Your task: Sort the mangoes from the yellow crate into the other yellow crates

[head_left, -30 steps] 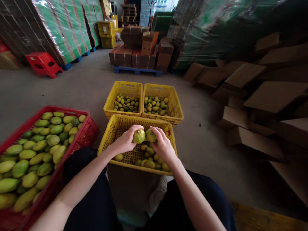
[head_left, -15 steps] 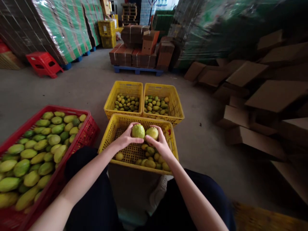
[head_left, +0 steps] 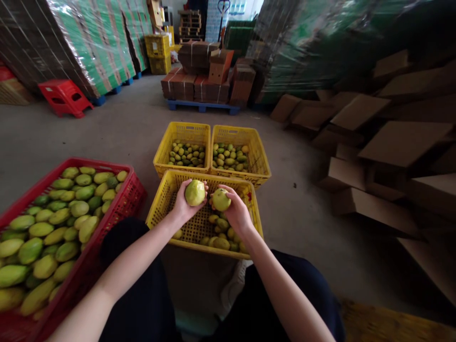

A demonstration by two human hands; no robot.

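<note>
My left hand (head_left: 182, 207) is wrapped round a yellow-green lemon (head_left: 194, 193), palm turned up beneath it. In my right hand (head_left: 238, 213) is a second, similar lemon (head_left: 221, 200), gripped by thumb and fingers. A small gap separates the two fruits. Both hands are above the near yellow crate (head_left: 203, 248). Inside that crate, several lemons (head_left: 221, 243) lie heaped on the right side, and another shows partly behind my left wrist. To the left, a red crate (head_left: 132, 187) is filled with green and yellow lemons (head_left: 50, 244).
Two more yellow crates (head_left: 182, 124) (head_left: 261, 156) with lemons stand just beyond the near one. Cardboard boxes (head_left: 374, 209) are piled at right. Farther back are a blue pallet (head_left: 202, 106) of bundled cartons, a red stool (head_left: 66, 97) and wrapped green stacks (head_left: 94, 42).
My hands have moved apart slightly, the left one shifting left with its lemon. Both lemons have been turned, and the left palm now faces up more.
</note>
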